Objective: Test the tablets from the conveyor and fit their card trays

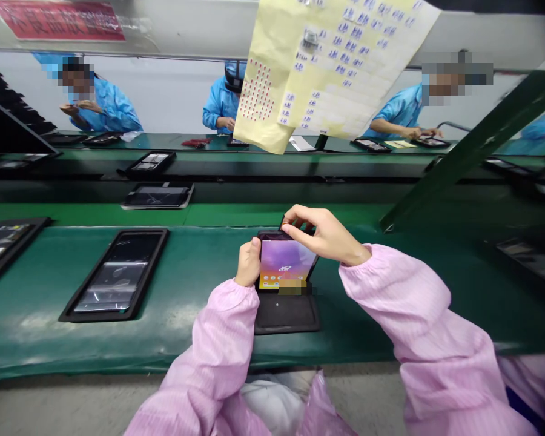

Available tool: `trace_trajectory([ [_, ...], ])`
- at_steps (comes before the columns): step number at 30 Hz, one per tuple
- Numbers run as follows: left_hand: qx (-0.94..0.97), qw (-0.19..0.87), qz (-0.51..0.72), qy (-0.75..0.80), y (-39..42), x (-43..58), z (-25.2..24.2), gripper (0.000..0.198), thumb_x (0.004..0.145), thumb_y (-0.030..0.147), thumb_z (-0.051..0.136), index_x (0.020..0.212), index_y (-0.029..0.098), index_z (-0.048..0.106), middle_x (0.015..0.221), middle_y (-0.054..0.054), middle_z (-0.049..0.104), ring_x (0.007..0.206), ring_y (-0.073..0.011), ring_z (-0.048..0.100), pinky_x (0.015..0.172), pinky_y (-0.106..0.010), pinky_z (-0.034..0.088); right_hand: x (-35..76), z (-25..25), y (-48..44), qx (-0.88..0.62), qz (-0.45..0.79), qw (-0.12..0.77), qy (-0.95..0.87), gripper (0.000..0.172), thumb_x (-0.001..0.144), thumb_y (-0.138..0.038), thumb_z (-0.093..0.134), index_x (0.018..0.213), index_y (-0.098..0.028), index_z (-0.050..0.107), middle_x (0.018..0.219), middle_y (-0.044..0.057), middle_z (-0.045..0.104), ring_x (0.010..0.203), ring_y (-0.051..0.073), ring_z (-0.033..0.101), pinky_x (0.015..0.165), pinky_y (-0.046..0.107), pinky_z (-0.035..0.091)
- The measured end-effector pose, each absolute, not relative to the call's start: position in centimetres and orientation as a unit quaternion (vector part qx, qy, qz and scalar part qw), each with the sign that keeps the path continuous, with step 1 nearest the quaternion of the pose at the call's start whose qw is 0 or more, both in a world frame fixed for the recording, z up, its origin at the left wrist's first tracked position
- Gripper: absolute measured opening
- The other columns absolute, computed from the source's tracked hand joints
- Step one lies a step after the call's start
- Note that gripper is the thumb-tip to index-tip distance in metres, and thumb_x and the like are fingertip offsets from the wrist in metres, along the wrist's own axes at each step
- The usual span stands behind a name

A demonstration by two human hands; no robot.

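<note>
A tablet (284, 260) with a lit purple-to-orange screen is propped up at a tilt in front of me, its lower edge at a black foam tray (287, 315). My left hand (249, 261) grips the tablet's left side, thumb up along the edge. Above the top edge, my right hand (315, 233) is closed, thumb and fingers pinched on a small dark piece; what it is, and whether it joins the tablet, I cannot tell. To the left, a dark-screened tablet (115, 275) lies in a black tray.
Another tray with exposed parts (4, 245) sits at the far left. Beyond the bench, a tablet (158, 195) and a black tray (149, 163) lie on the line. A green slanted post (472, 151) stands right; paper sheets (327, 66) hang overhead. Co-workers in blue (111, 106) sit opposite.
</note>
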State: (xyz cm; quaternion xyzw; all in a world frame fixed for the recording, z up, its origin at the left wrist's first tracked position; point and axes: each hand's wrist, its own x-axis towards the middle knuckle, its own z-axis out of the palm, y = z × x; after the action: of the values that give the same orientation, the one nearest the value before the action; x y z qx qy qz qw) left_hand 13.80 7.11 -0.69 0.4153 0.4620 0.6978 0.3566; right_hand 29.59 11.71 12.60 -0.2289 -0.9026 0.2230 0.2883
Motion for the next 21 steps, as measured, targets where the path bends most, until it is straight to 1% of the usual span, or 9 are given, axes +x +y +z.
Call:
trace_trajectory([
  [2,0.406,0.365,0.699,0.462,7.0,13.9,-0.2,0.069,0.076,0.078,0.046,0.056,0.014,0.062,0.050,-0.002,0.056,0.049,-0.0131,0.051,0.052,-0.025,0.043,29.5,13.0,12.1,-0.233,0.243,0.308,-0.890,0.012,0.089,-0.029,0.056,0.084,-0.019,0.058,0.080,0.000,0.064,0.068,0.011,0.058,0.060,0.022,0.043],
  [5,0.378,0.393,0.690,0.475,6.3,14.2,0.9,0.069,0.075,0.077,0.049,0.067,0.012,0.069,0.056,-0.004,0.062,0.052,-0.0138,0.055,0.053,-0.025,0.044,30.8,13.6,13.3,-0.270,0.308,0.407,-0.817,0.015,0.087,-0.035,0.059,0.086,-0.020,0.056,0.080,0.000,0.063,0.067,0.012,0.060,0.056,0.022,0.045],
  [7,0.347,0.441,0.668,0.490,5.5,14.4,1.4,0.069,0.075,0.076,0.050,0.077,0.010,0.072,0.064,-0.007,0.067,0.056,-0.0152,0.059,0.055,-0.025,0.046,32.9,12.9,14.2,-0.332,0.329,0.475,-0.746,0.019,0.085,-0.039,0.060,0.086,-0.020,0.054,0.078,-0.001,0.062,0.065,0.012,0.060,0.053,0.022,0.047],
  [8,0.327,0.473,0.651,0.496,5.2,14.6,1.4,0.070,0.075,0.076,0.051,0.082,0.010,0.073,0.068,-0.008,0.070,0.059,-0.0164,0.062,0.058,-0.026,0.047,34.2,12.0,14.4,-0.373,0.326,0.485,-0.720,0.021,0.084,-0.041,0.059,0.085,-0.021,0.053,0.077,-0.001,0.062,0.065,0.013,0.060,0.052,0.022,0.047],
  [10,0.281,0.535,0.617,0.504,4.8,15.0,0.7,0.070,0.076,0.074,0.053,0.090,0.009,0.073,0.077,-0.011,0.073,0.066,-0.0192,0.066,0.063,-0.028,0.050,36.9,9.0,14.5,-0.457,0.311,0.452,-0.700,0.023,0.083,-0.043,0.057,0.082,-0.020,0.054,0.074,0.000,0.062,0.066,0.013,0.058,0.054,0.023,0.046],
  [12,0.240,0.557,0.606,0.515,4.9,15.5,-0.7,0.068,0.074,0.072,0.057,0.094,0.009,0.072,0.085,-0.013,0.074,0.073,-0.0218,0.069,0.069,-0.030,0.052,39.3,5.2,13.8,-0.518,0.306,0.373,-0.707,0.026,0.081,-0.045,0.055,0.076,-0.019,0.058,0.075,0.003,0.066,0.068,0.014,0.058,0.059,0.025,0.045],
  [16,0.193,0.529,0.617,0.550,6.7,15.8,-3.2,0.060,0.080,0.066,0.056,0.095,0.009,0.069,0.092,-0.015,0.074,0.080,-0.0245,0.071,0.072,-0.033,0.054,42.2,-1.4,12.0,-0.578,0.283,0.319,-0.696,0.030,0.076,-0.047,0.053,0.071,-0.019,0.061,0.073,0.006,0.068,0.059,0.014,0.052,0.059,0.028,0.041],
  [18,0.191,0.517,0.618,0.560,7.9,15.4,-3.6,0.058,0.085,0.063,0.049,0.097,0.010,0.067,0.091,-0.014,0.074,0.079,-0.0241,0.071,0.072,-0.034,0.055,43.3,-3.2,11.4,-0.602,0.264,0.307,-0.688,0.033,0.076,-0.049,0.049,0.071,-0.019,0.061,0.072,0.006,0.067,0.058,0.015,0.050,0.059,0.029,0.040],
  [21,0.215,0.499,0.608,0.579,9.1,14.6,-3.7,0.059,0.087,0.064,0.044,0.099,0.010,0.066,0.088,-0.014,0.074,0.077,-0.0248,0.071,0.071,-0.036,0.056,44.7,-4.5,10.9,-0.621,0.242,0.285,-0.688,0.040,0.076,-0.055,0.044,0.070,-0.020,0.062,0.068,0.006,0.064,0.059,0.017,0.050,0.061,0.031,0.041],
])
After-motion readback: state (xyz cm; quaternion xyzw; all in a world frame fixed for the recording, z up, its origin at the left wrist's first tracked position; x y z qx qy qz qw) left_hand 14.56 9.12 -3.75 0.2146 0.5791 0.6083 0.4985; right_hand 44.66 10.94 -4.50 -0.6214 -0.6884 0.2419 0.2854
